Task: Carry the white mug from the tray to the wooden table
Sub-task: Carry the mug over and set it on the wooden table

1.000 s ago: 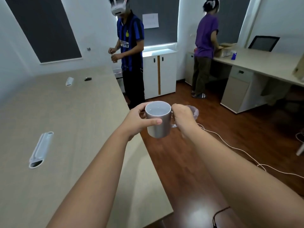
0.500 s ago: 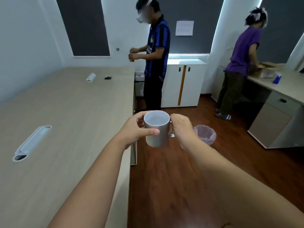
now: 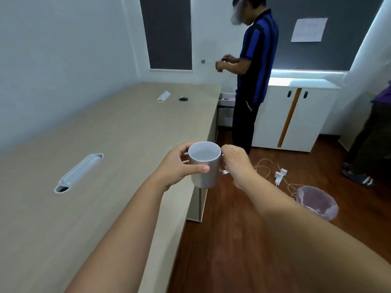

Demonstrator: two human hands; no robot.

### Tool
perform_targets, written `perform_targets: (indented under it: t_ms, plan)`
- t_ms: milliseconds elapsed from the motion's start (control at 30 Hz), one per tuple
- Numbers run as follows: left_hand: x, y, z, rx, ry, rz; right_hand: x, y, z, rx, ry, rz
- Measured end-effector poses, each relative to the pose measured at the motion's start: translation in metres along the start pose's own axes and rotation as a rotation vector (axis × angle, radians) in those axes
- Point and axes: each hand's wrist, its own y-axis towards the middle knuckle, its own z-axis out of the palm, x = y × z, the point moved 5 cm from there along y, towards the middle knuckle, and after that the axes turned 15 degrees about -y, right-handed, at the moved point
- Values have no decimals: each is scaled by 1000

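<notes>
I hold the white mug (image 3: pixel 204 170) upright in the air with both hands. My left hand (image 3: pixel 177 167) wraps its body, thumb across the front. My right hand (image 3: pixel 237 166) grips the handle on the mug's right side. The mug hangs just over the right edge of the long wooden table (image 3: pixel 101 149), which stretches away on my left. No tray is in view.
A grey cable slot (image 3: pixel 78 173) is set into the table, with a second slot (image 3: pixel 164 95) and a small dark object (image 3: pixel 183 98) farther back. A person in a blue striped shirt (image 3: pixel 254 81) stands by white cabinets (image 3: pixel 296 117). A lined bin (image 3: pixel 317 203) and white cables (image 3: pixel 279 176) lie on the floor.
My view has swung left, bringing the table closer under the mug. Both hands keep the same grip on the mug. The person in purple has slid to the right edge.
</notes>
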Motion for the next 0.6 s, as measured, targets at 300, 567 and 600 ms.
perform_targets:
  t_ms: [300,567,600]
  plan:
    - [-2,98,-80,-200,8,-3,42,135,75,168,-20,-77]
    - [3,132,-140,-436,67,-18,66,211,150,444,54,-173]
    - [5,134,-147,-482,73,-21,68,220,161,487,53,-191]
